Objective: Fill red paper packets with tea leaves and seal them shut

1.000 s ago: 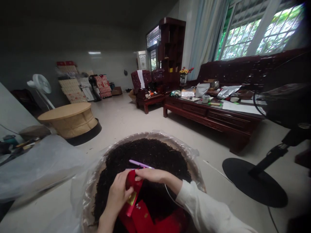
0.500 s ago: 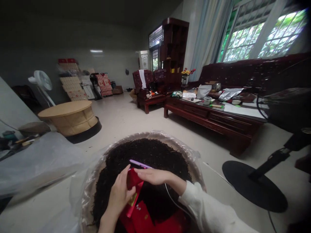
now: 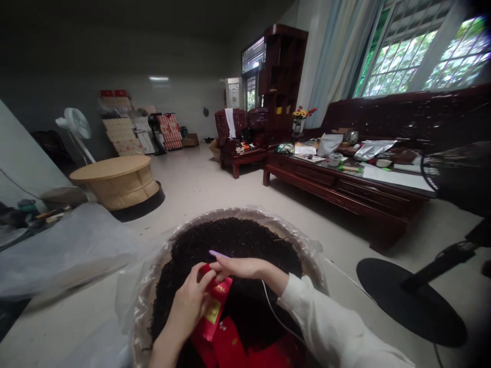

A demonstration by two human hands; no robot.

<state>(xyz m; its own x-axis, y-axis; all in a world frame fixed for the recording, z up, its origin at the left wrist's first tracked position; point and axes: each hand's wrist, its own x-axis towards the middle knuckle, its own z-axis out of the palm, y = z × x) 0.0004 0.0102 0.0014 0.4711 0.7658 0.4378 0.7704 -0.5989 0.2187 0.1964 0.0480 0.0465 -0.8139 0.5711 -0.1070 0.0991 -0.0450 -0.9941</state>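
My left hand (image 3: 191, 298) is wrapped round a red packet (image 3: 213, 313) with a yellow label, held tilted over a round container of dark, shredded leaf-like material (image 3: 233, 240). At the packet's top, the fingers of my right hand (image 3: 236, 267) are bent and pinch the edge; part of the fingertips is hidden. Just beyond them a slim purple object (image 3: 218, 254) shows, mostly covered by my right hand. More red packets (image 3: 230, 343) lie on the dark material below my hands. A thin white cable (image 3: 274, 309) runs down from under my right wrist.
Clear plastic lines the container's rim (image 3: 180, 225). At the right stands a black fan base (image 3: 410, 301). A dark wooden table (image 3: 330, 179) holds bags and bowls. A round tan stool-like drum (image 3: 115, 179) and plastic sheeting (image 3: 76, 245) are at the left.
The red packet has turned so its yellow label faces me more. My right fingers have gone from lying flat to curled at its top. The view has shifted slightly left.
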